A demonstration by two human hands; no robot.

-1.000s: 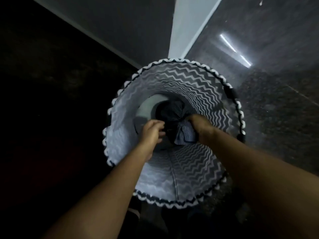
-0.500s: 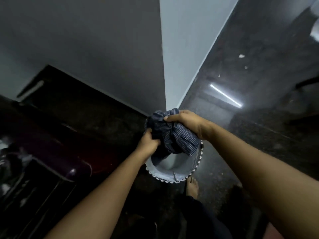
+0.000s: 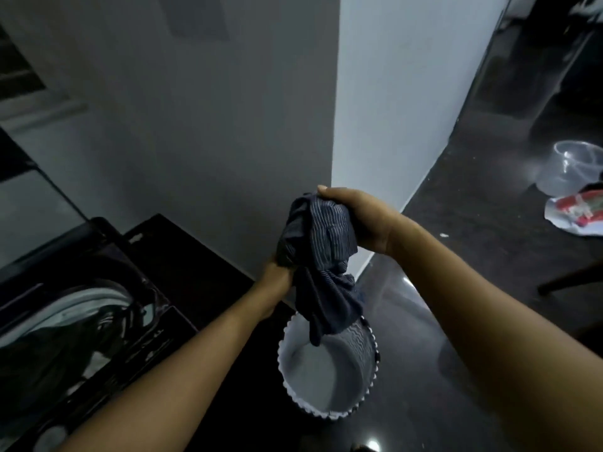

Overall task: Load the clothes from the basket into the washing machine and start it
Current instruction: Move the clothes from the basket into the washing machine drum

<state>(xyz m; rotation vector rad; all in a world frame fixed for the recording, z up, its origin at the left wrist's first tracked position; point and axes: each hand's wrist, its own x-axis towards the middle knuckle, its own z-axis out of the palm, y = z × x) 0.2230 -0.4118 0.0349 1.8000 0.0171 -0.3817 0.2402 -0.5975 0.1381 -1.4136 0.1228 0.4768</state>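
Observation:
A dark blue striped garment (image 3: 321, 256) hangs bunched above the round laundry basket (image 3: 365, 350), which stands on the floor with a zigzag-patterned wall and a scalloped rim. My right hand (image 3: 362, 223) grips the garment's top from above. My left hand (image 3: 277, 275) holds its lower left side. The basket's pale bottom shows bare where I can see it. At the lower left lies the top-loading washing machine (image 3: 81, 321), dark, with its drum opening showing and clothes inside.
A white wall corner (image 3: 336, 125) rises right behind the basket. On the dark glossy floor at the right lie a clear plastic tub (image 3: 567, 171) and a red-and-white packet (image 3: 577, 216). A dark furniture leg (image 3: 571, 278) crosses the right edge.
Both hands have lifted the striped garment out of the basket and higher above it. The view has risen and turned, bringing the washing machine into sight at the left.

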